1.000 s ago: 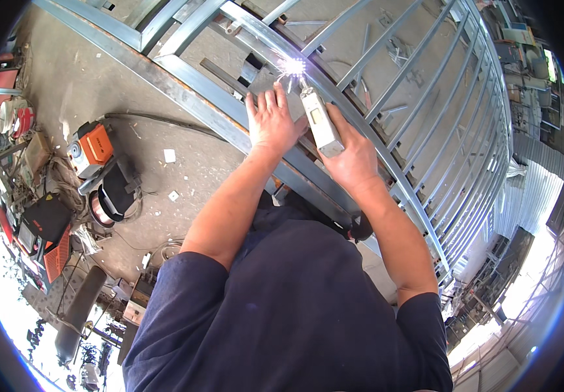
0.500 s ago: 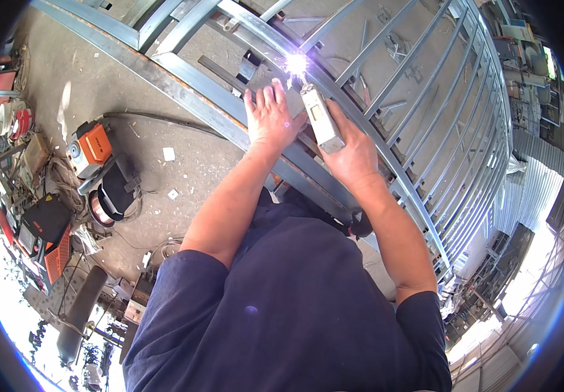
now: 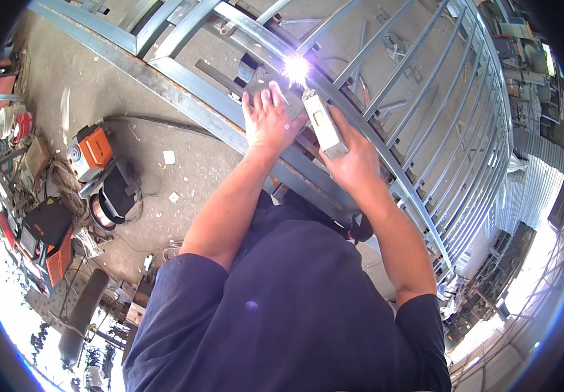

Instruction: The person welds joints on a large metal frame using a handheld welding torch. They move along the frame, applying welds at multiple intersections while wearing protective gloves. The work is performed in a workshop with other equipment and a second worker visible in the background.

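Observation:
My right hand [image 3: 355,162] is wrapped round a pale, boxy welding gun [image 3: 326,134]. Its nozzle points away from me, and a dazzling white-violet spark [image 3: 296,68] burns at the tip, against a tube of the grey steel frame [image 3: 344,98]. The glare hides the exact spot being welded. To the left of the gun, my left hand [image 3: 270,123] lies palm down with fingers stretched out and apart, close behind the spark. It seems to rest on a flat grey piece by the tubes; its underside is hidden.
Long parallel bars [image 3: 419,85] of the framework spread to the right. A rusty-edged steel tube [image 3: 164,89] runs to the far left. On the floor at left are an orange machine [image 3: 96,147], a wire spool [image 3: 102,212], a black-and-orange case [image 3: 48,225] and a dark cable [image 3: 164,122].
The spark's glare looks a little larger, and the welding gun has shifted very slightly toward me. My left hand keeps about the same place and pose.

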Available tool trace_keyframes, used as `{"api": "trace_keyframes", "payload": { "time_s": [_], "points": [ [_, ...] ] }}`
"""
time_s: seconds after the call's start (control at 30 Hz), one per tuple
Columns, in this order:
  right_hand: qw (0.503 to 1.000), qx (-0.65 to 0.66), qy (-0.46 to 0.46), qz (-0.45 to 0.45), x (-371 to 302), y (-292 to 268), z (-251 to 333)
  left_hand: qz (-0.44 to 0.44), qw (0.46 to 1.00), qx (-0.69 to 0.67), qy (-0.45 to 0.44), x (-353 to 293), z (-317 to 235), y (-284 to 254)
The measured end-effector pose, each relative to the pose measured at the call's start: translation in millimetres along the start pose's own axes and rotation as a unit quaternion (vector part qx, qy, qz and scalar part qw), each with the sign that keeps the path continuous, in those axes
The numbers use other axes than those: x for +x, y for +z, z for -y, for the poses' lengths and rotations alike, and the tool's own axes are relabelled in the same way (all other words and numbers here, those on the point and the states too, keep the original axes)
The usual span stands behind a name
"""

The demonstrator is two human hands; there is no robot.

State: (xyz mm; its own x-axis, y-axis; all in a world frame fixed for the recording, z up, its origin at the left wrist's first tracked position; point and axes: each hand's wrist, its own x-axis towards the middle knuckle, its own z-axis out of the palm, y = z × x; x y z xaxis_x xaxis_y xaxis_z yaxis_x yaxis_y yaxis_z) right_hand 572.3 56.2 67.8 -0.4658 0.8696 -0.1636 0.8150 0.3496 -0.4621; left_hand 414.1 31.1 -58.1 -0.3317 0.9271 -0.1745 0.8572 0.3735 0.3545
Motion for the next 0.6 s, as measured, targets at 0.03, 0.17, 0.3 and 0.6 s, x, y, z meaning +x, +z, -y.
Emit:
{"api": "trace_keyframes", "payload": {
  "time_s": [0.03,0.17,0.3,0.6],
  "points": [
    [1.0,0.015,-0.009,-0.005,-4.4,-3.4,0.0,0.021,1.0,-0.019,-0.001,0.6,-0.1,-6.8],
    [0.999,0.046,0.0,0.003,-29.8,-19.8,2.8,0.02,0.999,-0.038,-0.014,-0.1,-2.8,-9.9],
    [0.999,-0.006,0.038,0.026,-54.2,-21.5,-11.9,0.019,0.999,-0.029,-0.012,0.9,-3.5,-12.1],
    [0.999,-0.004,0.044,-0.004,-76.0,1.2,-33.1,0.028,1.0,-0.012,0.0,-0.3,-3.0,-8.7]
  ]
}}
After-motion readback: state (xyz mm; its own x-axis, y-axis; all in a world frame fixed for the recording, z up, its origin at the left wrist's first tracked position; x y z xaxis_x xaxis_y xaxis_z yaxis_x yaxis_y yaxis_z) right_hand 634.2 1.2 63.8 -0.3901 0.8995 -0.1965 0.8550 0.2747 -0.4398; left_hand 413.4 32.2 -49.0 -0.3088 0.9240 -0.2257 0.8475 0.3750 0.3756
